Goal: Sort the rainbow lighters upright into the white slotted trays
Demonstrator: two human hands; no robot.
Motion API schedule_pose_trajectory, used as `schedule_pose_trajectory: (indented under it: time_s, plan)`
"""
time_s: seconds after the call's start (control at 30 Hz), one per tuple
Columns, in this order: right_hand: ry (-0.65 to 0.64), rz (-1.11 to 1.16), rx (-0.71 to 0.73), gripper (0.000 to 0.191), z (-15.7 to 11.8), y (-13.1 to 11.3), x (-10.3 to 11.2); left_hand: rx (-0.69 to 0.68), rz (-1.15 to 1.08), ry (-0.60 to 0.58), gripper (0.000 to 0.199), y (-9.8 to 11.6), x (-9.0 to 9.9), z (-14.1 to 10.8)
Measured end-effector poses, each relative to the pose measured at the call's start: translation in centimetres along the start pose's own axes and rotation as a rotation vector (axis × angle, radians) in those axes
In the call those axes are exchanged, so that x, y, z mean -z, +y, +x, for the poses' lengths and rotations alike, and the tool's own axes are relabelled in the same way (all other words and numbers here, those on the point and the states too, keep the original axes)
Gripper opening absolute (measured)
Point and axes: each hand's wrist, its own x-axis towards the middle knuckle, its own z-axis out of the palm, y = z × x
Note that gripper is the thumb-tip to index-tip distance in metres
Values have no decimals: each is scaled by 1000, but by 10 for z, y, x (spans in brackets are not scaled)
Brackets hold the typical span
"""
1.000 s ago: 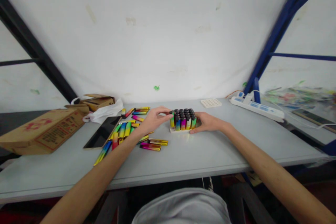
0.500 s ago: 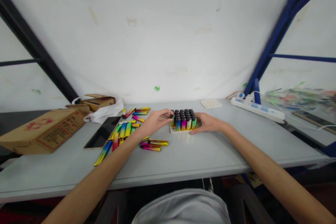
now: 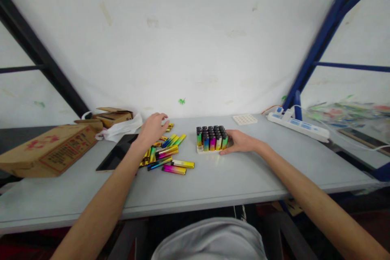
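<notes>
Rows of upright black-topped lighters [image 3: 212,138] with shiny multicoloured bodies stand packed in a white tray [image 3: 209,152] near the middle of the table. My right hand [image 3: 240,142] grips the right side of this filled tray, thumb at its front corner. Over the loose lighters [image 3: 167,152] on the left, my left hand [image 3: 154,129] hovers with its fingers apart and nothing visible in them. Those lighters lie flat in a scattered pile, partly covered by my left hand and forearm.
A dark tablet [image 3: 117,153] lies left of the pile, beside a white plastic bag [image 3: 123,129] and cardboard boxes [image 3: 48,148]. Farther back are a white perforated tray [image 3: 244,120] and a power strip [image 3: 298,127] with cables at the right.
My left hand has left the filled tray and moved left over the loose lighters, its fingers now apart. A lighter stands at the tray's left front. My right hand stays in place.
</notes>
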Motion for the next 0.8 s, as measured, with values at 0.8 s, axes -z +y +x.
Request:
schedule_pose_trajectory:
  time_s: [0.8]
  plan:
    - [6,-10,-23,76,0,0,0,-49,-132,-355,28,-9,-10,-1]
